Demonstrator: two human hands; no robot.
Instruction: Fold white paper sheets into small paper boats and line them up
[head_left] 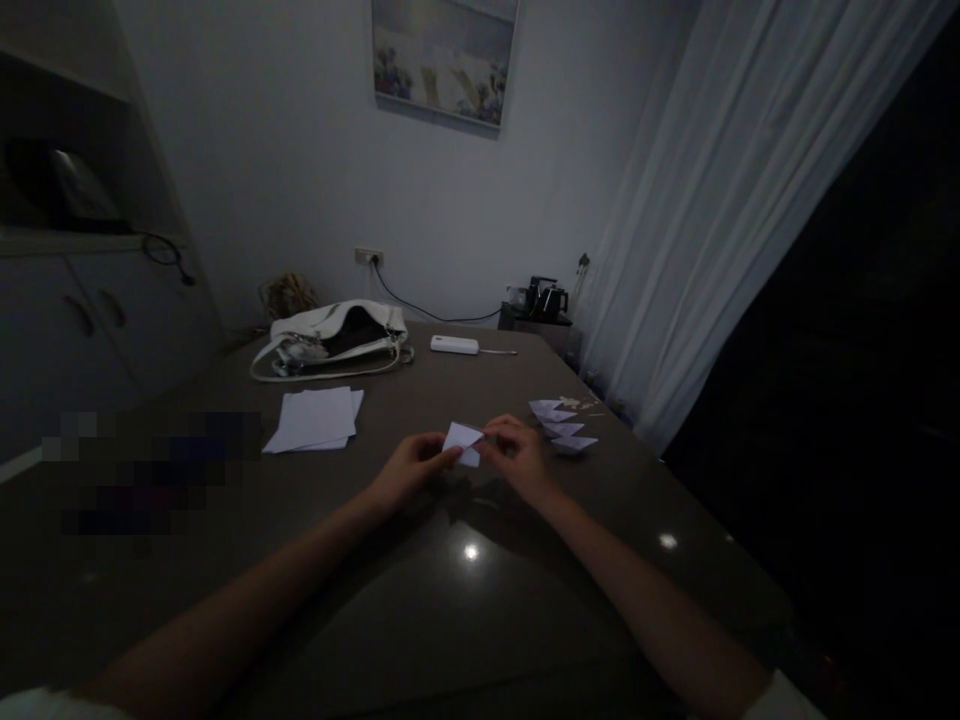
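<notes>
Between my two hands is a small piece of folded white paper (463, 437), held a little above the dark table. My left hand (412, 466) pinches its left side, the thumb lying on the front of the paper. The right edge is pinched between the thumb and fingers of my right hand (519, 456). Creases and a pointed flap show on the paper's face. Just beyond my right hand, several folded paper boats (564, 430) stand in an overlapping row. A stack of white paper sheets (315, 418) lies to the left of my left hand.
Farther back on the table (480, 620) are a white handbag (337, 335) and a white power bank (454, 345) with a short cable. Small pale scraps (577, 403) lie near the right edge, beside the curtain (660, 220). A black kettle (553, 301) stands on a low cabinet behind.
</notes>
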